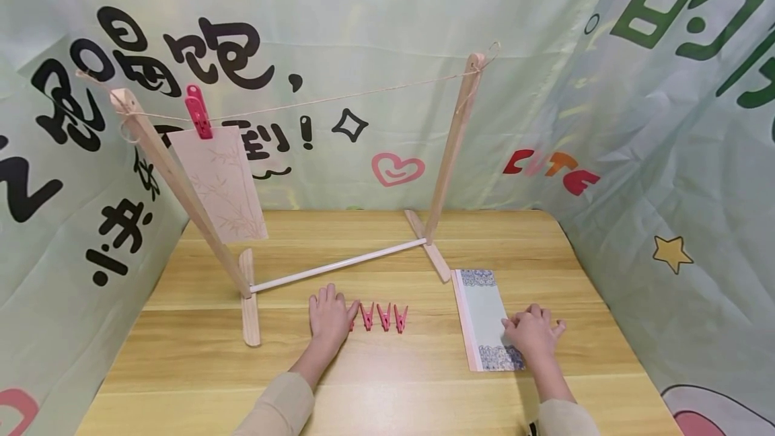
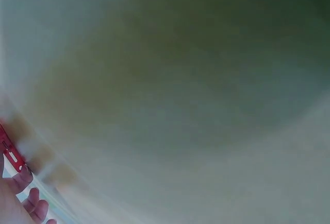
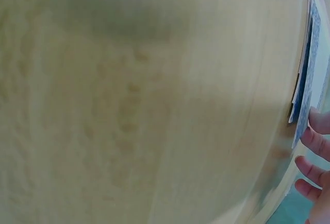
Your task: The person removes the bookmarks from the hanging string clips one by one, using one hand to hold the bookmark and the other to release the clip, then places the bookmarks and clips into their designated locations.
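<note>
My left hand [image 1: 329, 318] is low over the table at the left end of a row of pink clothespins [image 1: 384, 317]. It pinches the leftmost clothespin [image 2: 11, 151], mostly hidden behind the thumb in the head view; the left wrist view shows it against thumb and finger. On the right, my right hand [image 1: 534, 336] pinches the right edge of a blue-patterned paper sheet [image 1: 490, 315], which lies on other sheets. Layered paper edges [image 3: 304, 80] show beside the fingertips in the right wrist view.
A wooden stand with a left post [image 1: 181, 187], right post [image 1: 454, 147] and white bottom rod [image 1: 339, 265] carries a string [image 1: 339, 97]. One pink clothespin [image 1: 199, 112] clips a bamboo-printed sheet [image 1: 220, 184] to it. A printed cloth [image 1: 339, 180] hangs around the wooden table [image 1: 387, 395].
</note>
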A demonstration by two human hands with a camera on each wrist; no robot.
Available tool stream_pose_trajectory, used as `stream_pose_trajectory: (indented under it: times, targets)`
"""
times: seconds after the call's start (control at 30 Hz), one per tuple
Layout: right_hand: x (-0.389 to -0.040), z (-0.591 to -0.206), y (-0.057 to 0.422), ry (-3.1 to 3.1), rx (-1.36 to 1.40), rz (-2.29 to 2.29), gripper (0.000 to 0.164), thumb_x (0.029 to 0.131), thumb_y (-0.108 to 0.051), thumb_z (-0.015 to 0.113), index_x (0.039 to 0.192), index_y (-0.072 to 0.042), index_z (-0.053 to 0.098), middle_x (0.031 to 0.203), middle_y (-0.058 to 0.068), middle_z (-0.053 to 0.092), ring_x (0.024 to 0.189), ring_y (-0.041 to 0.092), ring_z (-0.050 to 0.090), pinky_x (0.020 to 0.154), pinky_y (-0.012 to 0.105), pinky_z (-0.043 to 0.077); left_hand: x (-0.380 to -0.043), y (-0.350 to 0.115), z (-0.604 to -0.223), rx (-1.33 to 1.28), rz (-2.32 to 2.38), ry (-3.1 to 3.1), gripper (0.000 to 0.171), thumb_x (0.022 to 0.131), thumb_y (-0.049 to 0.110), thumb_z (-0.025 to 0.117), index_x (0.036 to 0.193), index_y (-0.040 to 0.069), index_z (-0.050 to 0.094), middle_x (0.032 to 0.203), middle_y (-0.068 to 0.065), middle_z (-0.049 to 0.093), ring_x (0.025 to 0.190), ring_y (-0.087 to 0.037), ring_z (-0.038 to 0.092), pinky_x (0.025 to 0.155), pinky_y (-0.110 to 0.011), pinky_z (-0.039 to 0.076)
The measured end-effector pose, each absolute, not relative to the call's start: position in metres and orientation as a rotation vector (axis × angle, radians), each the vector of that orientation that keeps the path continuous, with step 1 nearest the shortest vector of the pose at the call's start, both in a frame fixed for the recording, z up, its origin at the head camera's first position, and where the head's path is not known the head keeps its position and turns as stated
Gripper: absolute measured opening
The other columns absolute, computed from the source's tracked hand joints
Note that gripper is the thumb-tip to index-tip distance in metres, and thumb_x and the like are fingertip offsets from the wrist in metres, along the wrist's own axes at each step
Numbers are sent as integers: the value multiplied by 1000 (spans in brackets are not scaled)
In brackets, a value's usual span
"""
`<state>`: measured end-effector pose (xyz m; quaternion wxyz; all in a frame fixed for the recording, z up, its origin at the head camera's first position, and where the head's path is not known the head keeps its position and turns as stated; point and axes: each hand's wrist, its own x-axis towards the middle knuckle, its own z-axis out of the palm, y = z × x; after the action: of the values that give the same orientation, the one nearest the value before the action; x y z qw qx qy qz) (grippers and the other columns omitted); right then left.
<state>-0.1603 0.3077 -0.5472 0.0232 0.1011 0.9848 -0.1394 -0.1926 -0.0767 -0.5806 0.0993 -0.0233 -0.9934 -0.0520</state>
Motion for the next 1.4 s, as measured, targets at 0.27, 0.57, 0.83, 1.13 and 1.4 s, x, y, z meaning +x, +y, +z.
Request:
stream_pose_trajectory:
  times: [0.27, 0.57, 0.83, 1.13, 1.4]
  targets:
    - [-160, -550, 312, 3058, 293, -416, 30, 84, -33, 59, 64, -11, 55, 111, 28, 43, 111, 48, 29, 91, 71, 1, -193, -76, -578, -57, -154, -2972, 52, 88, 51, 48, 78, 2, 64, 96, -10, 45, 92, -28, 42, 84, -45, 31]
    - [-162, -547, 311, 3058, 277, -418, 28, 84, -31, 60, 67, -10, 56, 108, 28, 45, 108, 48, 31, 90, 71, 3, -192, -76, -576, -31, -148, -3005, 56, 89, 54, 44, 80, 1, 61, 92, -10, 45, 88, -26, 42, 80, -43, 31]
    - [-162, -543, 306, 3111, 274, -412, 24, 83, -28, 62, 70, -9, 58, 108, 27, 47, 106, 46, 36, 92, 69, 6, -192, -76, -576, -15, -213, -3024, 58, 90, 53, 42, 87, -1, 62, 94, -11, 47, 89, -27, 43, 81, -44, 31]
    - [-170, -528, 295, 3260, 183, -535, 19, 85, -26, 61, 84, -7, 58, 102, 22, 52, 101, 41, 42, 90, 65, 12, -188, -82, -565, -25, -241, -3016, 55, 92, 51, 40, 103, 1, 59, 96, -13, 49, 90, -28, 44, 81, -44, 32]
    - [-178, -519, 282, 3361, 105, -646, 23, 86, -26, 60, 95, -4, 59, 101, 20, 55, 100, 39, 47, 88, 58, 21, -188, -91, -549, -46, -273, -2950, 49, 91, 47, 44, 110, 2, 53, 103, -15, 52, 97, -31, 47, 86, -47, 33]
